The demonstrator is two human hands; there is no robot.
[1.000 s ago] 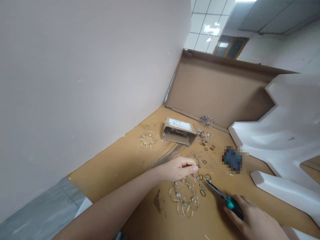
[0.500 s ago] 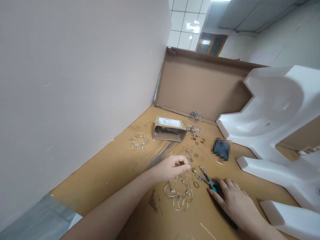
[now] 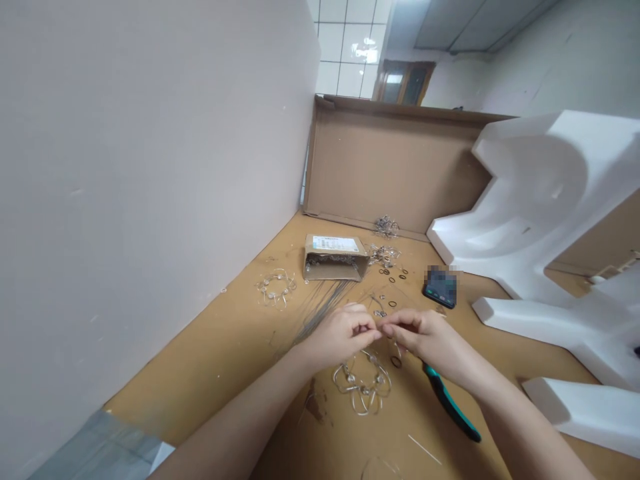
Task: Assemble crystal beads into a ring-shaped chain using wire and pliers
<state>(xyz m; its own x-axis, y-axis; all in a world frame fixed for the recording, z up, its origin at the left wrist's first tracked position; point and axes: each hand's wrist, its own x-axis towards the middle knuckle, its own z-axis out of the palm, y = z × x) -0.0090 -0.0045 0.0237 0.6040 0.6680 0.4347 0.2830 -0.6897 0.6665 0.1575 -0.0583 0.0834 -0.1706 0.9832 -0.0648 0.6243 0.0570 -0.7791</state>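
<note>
Left hand (image 3: 345,337) and right hand (image 3: 433,341) meet fingertip to fingertip, each grip narrow; cannot tell what piece they pinch. Beaded wire ring (image 3: 365,391) lies on worktop (image 3: 200,367) near left hand. Best: steady left, light right, wrist clear of pliers (image 3: 451,408).

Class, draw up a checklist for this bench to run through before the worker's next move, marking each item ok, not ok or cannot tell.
1. Left hand and right hand close together at the fingertips: ok.
2. Piece between the fingertips identifiable: cannot tell; too small and partly hidden.
3. Pliers out of both hands: ok; the green handle lies on the table by the right wrist.
4. Plier tips visible: not ok; the right hand hides them.
5. Loose wires neatly bundled: not ok; they fan out before the small box.
6. Phone apart from the hands: ok.
</note>
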